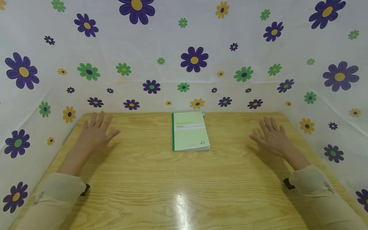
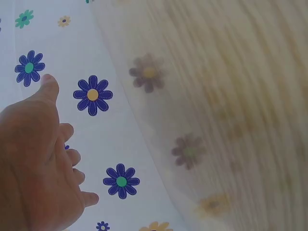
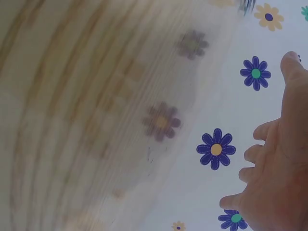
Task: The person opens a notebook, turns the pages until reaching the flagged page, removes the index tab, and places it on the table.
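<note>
A light green notebook with a dark green spine lies on the wooden table, near its back edge. To the left of it, my left hand hovers with spread fingers and holds nothing. On the other side my right hand is likewise spread and bare, apart from the notebook. The left wrist view has the left hand at its left edge, thumb raised. In the right wrist view the right hand shows at the right edge, its fingers extended.
A white cloth printed with purple, green and yellow flowers hangs behind the table and along both sides. Something small and pale blue pokes out at the notebook's upper right corner. Each forearm wears a pale sleeve and a black strap.
</note>
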{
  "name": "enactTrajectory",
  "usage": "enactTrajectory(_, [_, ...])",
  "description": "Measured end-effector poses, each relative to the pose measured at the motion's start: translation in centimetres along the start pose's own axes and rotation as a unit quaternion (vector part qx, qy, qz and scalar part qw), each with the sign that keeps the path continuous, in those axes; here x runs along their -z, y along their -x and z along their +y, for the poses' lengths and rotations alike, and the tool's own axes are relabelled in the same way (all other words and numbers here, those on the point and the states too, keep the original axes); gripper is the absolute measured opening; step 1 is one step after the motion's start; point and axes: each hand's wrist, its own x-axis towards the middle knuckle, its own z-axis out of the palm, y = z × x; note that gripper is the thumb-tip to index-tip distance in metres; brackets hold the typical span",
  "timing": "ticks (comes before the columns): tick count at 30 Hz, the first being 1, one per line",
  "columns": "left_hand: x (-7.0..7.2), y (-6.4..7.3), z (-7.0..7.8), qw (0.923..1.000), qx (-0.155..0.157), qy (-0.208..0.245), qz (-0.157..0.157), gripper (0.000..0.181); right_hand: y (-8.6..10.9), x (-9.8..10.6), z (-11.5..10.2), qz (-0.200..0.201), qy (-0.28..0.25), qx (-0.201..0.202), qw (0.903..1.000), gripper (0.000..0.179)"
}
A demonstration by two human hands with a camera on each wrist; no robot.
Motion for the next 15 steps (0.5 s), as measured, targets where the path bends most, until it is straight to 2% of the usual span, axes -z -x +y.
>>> enactTrajectory(6, [-0.4,-0.6,1.7,0.9998,-0.018,-0.008,0.01,0.088,-0.2,-0.2,-0.7,-0.005,-0.002,0.006,1.0,0.095])
enactTrajectory(15, [-0.6,-1.4,4.9,0.9982,-0.055,-0.007,0.024,0.085,-0.6,-0.4,-2.6,0.011,0.0,0.03,0.9995,0.094])
